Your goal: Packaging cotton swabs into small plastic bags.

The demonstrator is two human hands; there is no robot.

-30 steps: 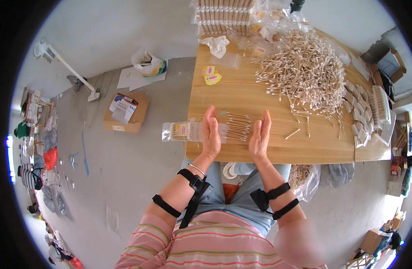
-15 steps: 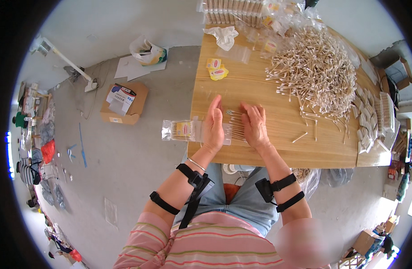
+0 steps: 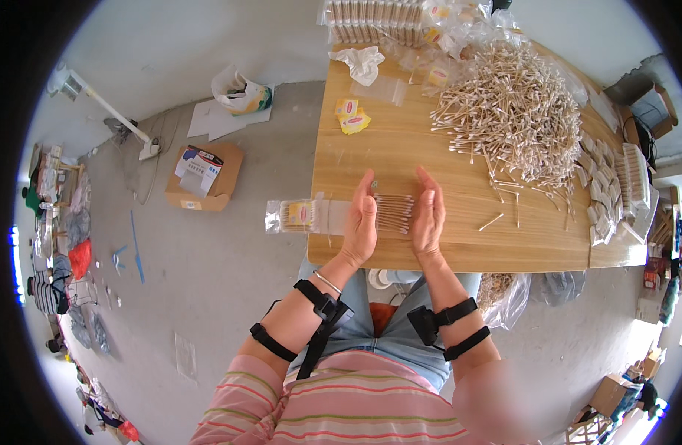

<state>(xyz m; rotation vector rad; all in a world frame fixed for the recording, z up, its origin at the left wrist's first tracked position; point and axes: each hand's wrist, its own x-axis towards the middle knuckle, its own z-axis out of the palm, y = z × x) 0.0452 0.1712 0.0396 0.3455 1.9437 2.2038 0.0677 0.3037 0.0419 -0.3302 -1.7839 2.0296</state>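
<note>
A row of cotton swabs point(image 3: 393, 213) lies side by side on the table between my hands. My left hand point(image 3: 361, 228) stands on edge at the row's left end, fingers stretched out, palm facing right. My right hand point(image 3: 428, 221) is upright at the right end, fingers straight and palm turned inward. Neither hand grips anything. Left of my left hand, a clear bag of cotton swabs with a yellow label point(image 3: 301, 215) sticks out past the table's left edge. Part of the bag is hidden behind my left hand.
A big heap of loose cotton swabs point(image 3: 515, 111) covers the table's right side. Small yellow cards point(image 3: 351, 117), a crumpled tissue point(image 3: 359, 64) and a clear bag point(image 3: 379, 90) lie farther back. Packed swab bundles point(image 3: 374, 13) line the far edge. An open cardboard box point(image 3: 221, 194) stands on the floor, left.
My right hand has drawn off the swabs and turned palm inward at their right end. The swabs now lie in a tighter, more even row. My left hand stays beside them.
</note>
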